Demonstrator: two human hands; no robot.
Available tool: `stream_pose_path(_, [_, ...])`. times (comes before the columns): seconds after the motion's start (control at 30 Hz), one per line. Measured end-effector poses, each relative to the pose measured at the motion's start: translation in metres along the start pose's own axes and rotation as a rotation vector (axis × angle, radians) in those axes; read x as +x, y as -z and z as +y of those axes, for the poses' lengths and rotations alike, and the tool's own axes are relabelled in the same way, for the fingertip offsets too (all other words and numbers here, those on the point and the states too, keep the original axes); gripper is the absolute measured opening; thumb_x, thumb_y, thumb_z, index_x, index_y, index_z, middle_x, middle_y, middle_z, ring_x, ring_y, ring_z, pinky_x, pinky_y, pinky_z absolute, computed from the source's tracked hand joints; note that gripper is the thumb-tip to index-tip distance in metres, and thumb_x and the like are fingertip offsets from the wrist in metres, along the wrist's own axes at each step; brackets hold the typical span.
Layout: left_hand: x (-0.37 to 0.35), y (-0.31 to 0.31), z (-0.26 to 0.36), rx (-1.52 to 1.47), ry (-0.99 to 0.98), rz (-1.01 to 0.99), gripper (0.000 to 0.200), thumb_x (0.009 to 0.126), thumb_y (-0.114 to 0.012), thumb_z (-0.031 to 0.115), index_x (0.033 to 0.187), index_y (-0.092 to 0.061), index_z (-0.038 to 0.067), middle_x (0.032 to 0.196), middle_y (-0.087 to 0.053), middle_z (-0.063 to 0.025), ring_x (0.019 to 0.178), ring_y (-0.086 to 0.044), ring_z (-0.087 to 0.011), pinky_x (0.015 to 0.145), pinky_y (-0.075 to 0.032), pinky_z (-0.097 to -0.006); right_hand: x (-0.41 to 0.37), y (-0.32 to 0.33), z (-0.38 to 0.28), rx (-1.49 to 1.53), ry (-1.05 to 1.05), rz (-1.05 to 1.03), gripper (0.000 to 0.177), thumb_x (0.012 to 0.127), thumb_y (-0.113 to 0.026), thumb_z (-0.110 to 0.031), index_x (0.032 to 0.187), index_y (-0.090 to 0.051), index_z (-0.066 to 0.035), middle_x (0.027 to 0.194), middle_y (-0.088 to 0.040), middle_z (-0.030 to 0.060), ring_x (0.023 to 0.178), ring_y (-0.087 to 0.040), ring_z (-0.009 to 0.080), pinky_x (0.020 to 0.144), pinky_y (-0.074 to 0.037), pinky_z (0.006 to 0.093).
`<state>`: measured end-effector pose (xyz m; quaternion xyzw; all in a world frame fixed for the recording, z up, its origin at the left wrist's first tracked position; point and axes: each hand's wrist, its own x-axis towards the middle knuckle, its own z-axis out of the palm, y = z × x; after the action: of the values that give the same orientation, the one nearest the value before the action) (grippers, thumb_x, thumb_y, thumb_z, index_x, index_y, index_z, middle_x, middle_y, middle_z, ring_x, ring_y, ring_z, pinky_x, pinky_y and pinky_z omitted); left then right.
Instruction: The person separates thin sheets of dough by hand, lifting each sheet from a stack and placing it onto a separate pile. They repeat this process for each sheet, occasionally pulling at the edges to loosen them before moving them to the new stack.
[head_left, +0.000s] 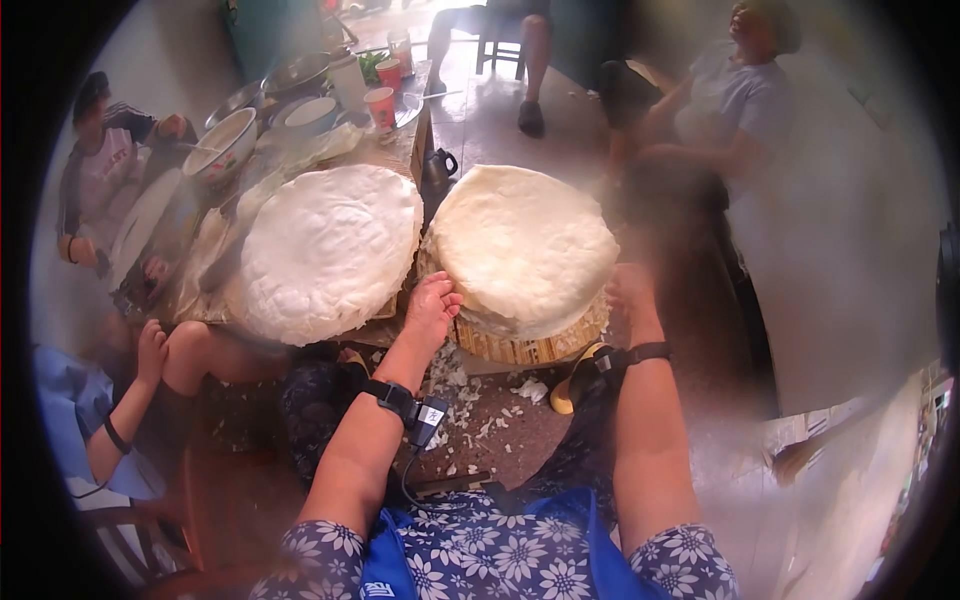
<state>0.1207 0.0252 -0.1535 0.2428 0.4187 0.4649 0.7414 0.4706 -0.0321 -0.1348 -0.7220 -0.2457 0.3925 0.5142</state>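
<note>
A stack of thin, pale round sheets [525,240] lies in front of me on a round slatted board [530,348]. At the stack's near left edge is my left hand [433,305], its fingers curled in. What they pinch, if anything, is hidden. My right hand [631,290] is at the right edge, fingers bent against the side and slightly blurred. I cannot make out whether a sheet is between them. To the left lies a second, whiter stack of round sheets [330,250], which neither hand touches.
The table [408,150] at left holds a patterned bowl [222,147], paper cups [381,108] and metal basins. A dark kettle [438,165] stands behind the stacks. White scraps [480,420] litter the floor. Several people sit around: left, back and right. A broom head [797,458] lies at right.
</note>
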Motion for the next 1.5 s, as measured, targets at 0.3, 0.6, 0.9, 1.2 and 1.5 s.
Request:
stream_pose_path(0.3, [0.003, -0.033, 0.003, -0.174, -0.021, -0.146, 0.009, 0.082, -0.062, 0.014, 0.082, -0.054, 0.012, 0.073, -0.055, -0.0030, 0.068, -0.055, -0.0180, 0.063, -0.047, -0.0338, -0.013, 0.000, -0.009, 0.130, -0.093, -0.003, 0.019, 0.085, -0.055, -0.020, 0.098, -0.054, -0.006, 0.079, -0.053, 0.0037, 0.056, -0.053, 0.0148, 0.041, -0.045, 0.0298])
stream_pose_path(0.6, [0.003, -0.055, 0.010, -0.316, 0.044, -0.119, 0.014, 0.075, -0.062, 0.006, 0.079, -0.051, 0.013, 0.071, -0.053, -0.0003, 0.065, -0.051, -0.0167, 0.061, -0.045, -0.0342, -0.027, 0.002, -0.025, 0.242, -0.108, 0.022, 0.029, 0.083, -0.061, -0.027, 0.103, -0.055, -0.007, 0.080, -0.054, 0.0033, 0.062, -0.054, 0.0145, 0.050, -0.048, 0.0314])
stream_pose_path(0.9, [-0.001, -0.051, -0.004, -0.039, -0.057, -0.076, 0.029, 0.073, -0.057, 0.000, 0.097, -0.047, 0.012, 0.089, -0.053, -0.0017, 0.082, -0.054, -0.0178, 0.069, -0.046, -0.0371, -0.028, -0.003, -0.027, 0.433, 0.010, -0.038, 0.028, 0.078, -0.066, -0.019, 0.102, -0.057, -0.010, 0.081, -0.060, 0.0020, 0.063, -0.056, 0.0125, 0.053, -0.050, 0.0306])
stream_pose_path(1.2, [-0.008, -0.076, 0.019, -0.005, -0.203, -0.170, 0.054, 0.070, -0.054, -0.009, 0.120, -0.044, 0.011, 0.107, -0.055, -0.0053, 0.097, -0.055, -0.0196, 0.080, -0.048, -0.0363, -0.012, -0.006, -0.020, 0.712, 0.062, -0.195, 0.030, 0.080, -0.058, -0.006, 0.109, -0.052, -0.007, 0.097, -0.061, 0.0088, 0.086, -0.062, 0.0227, 0.071, -0.052, 0.0445])
stream_pose_path(1.5, [-0.030, -0.096, 0.047, -0.059, -0.291, -0.289, 0.055, 0.069, -0.053, -0.011, 0.120, -0.047, 0.010, 0.107, -0.058, -0.0068, 0.099, -0.057, -0.0185, 0.084, -0.048, -0.0324, -0.005, -0.005, -0.029, 0.846, 0.142, -0.294, 0.035, 0.079, -0.057, -0.003, 0.113, -0.051, -0.008, 0.102, -0.060, 0.0076, 0.090, -0.060, 0.0237, 0.075, -0.051, 0.0449])
